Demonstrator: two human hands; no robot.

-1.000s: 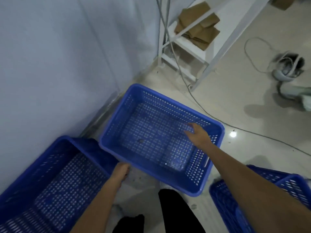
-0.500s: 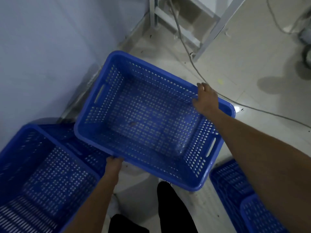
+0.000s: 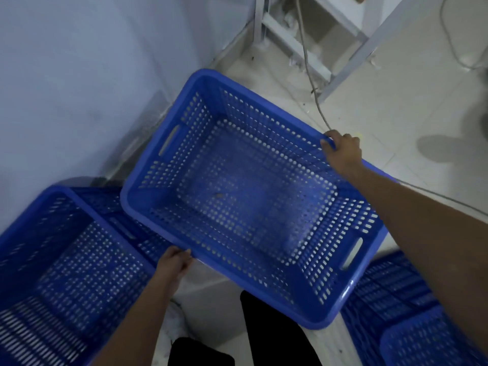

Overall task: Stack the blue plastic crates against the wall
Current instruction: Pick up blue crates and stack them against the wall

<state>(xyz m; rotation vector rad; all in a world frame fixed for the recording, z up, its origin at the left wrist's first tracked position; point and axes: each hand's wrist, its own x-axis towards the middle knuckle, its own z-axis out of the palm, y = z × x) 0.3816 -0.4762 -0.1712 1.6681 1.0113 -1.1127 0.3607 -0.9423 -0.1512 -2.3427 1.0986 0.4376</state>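
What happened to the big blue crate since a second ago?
The held crate came up off the floor, nearer the camera. The right hand moved from inside it to grip the far rim; the left hand closed on the near rim. The crate by the wall, the crates at lower right and the cable stayed put.

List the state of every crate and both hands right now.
Held crate: empty, tilted, gripped at two rims.
Left crate: empty, upright beside the wall.
Right crates: by the right arm, partly out of frame.
Left hand: closed on the held crate's near rim.
Right hand: closed on its far rim.
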